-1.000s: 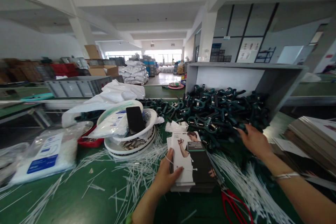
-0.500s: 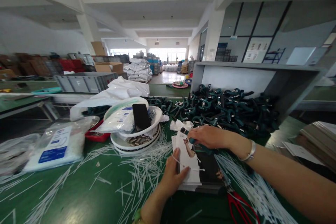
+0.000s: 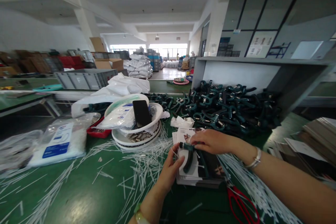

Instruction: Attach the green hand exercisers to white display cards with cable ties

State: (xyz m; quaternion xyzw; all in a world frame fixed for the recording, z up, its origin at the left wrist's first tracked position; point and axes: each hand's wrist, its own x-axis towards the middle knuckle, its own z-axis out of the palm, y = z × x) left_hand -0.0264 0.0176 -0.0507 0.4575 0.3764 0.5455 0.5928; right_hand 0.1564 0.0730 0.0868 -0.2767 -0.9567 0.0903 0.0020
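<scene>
My right hand (image 3: 212, 141) is closed around the upper end of a dark green and black sprung hand grip (image 3: 188, 161). The hand grip lies over a white and black printed card (image 3: 196, 173) on top of a stack of similar cards. Thumb and fingers of my left hand (image 3: 168, 169) close on the card's left edge, beside the hand grip's end. A thin white cable tie shows faintly near the left fingertips; its full path is hidden. To the right of the stack lie a bundle of white cable ties (image 3: 252, 182) and red-handled scissors (image 3: 241, 203).
Behind my hands, many similar hand grips (image 3: 231, 108) are heaped before a tipped grey bin (image 3: 262, 62). White bowls (image 3: 157, 112) hold metal parts, a plastic bag and a black phone (image 3: 141, 113). Loose ties lie on the green table (image 3: 86, 196). Brown cardboard (image 3: 317, 136) stands at right.
The hand grip has come down from above the card's top onto its face, its handle now pointing toward me. My right hand has shifted slightly with it; my left stays at the card's edge.
</scene>
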